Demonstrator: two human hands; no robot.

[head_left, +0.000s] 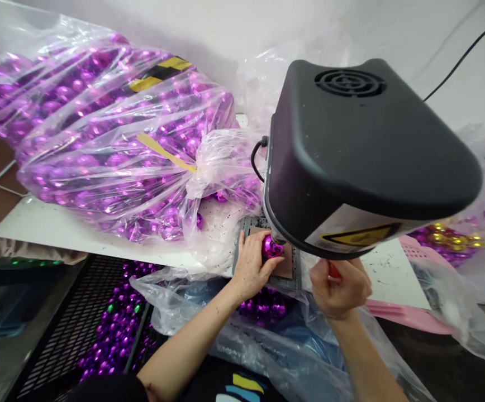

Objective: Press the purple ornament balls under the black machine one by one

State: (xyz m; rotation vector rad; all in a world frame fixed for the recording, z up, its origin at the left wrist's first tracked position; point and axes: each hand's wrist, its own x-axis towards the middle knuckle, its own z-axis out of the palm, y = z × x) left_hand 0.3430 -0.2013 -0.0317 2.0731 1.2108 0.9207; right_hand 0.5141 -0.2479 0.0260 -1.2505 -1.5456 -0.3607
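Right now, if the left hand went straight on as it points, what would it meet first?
The left hand would first press on the shiny purple ball it holds; beyond, probably the black machine; depth is unclear.

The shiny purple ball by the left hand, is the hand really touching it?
Touching. The head view shows it: the left hand has its thumb and finger curved against the purple ball, with no gap between.

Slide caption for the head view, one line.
Left hand holds a shiny purple ball beneath a black machine; right hand grips a red handle.
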